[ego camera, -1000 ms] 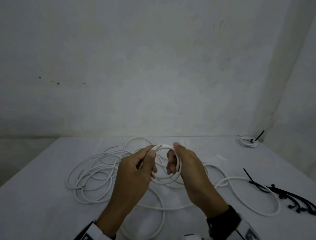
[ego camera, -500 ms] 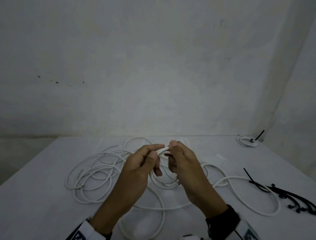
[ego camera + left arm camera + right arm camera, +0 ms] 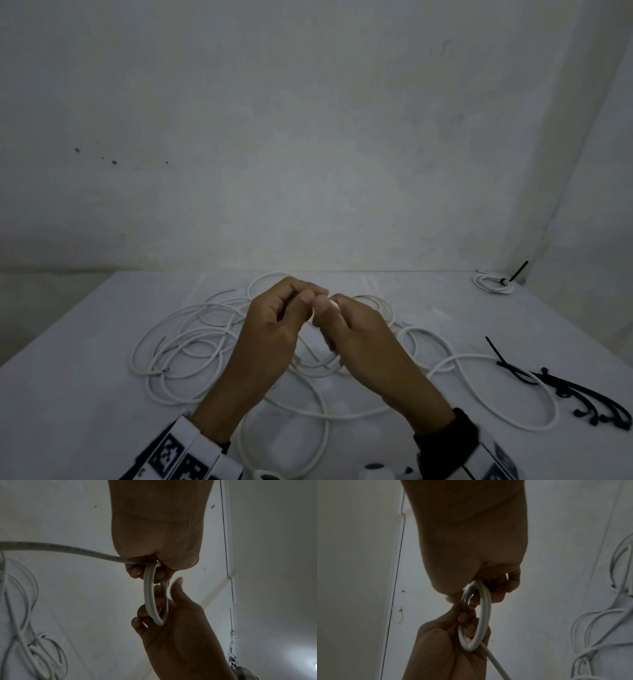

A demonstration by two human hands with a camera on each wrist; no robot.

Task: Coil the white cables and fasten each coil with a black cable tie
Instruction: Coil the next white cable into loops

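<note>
Pinching a small unmarked white cable coil (image 3: pixel 155 599), both hands (image 3: pixel 274 329) (image 3: pixel 356 329).

Two hands are raised over the table (image 3: pixel 85 394): the left hand (image 3: pixel 274 329) and the right hand (image 3: pixel 356 339), both gripping one small coil (image 3: pixel 154 599) of about two turns. One finished coil (image 3: pixel 493 282) lies at the far right corner, bound by one black tie (image 3: pixel 517 271). How many separate cables make up the loose white cable tangle (image 3: pixel 191 346) cannot be told. The black cable ties (image 3: pixel 582 394) at the near right overlap; at least four, exact number unclear.
</note>
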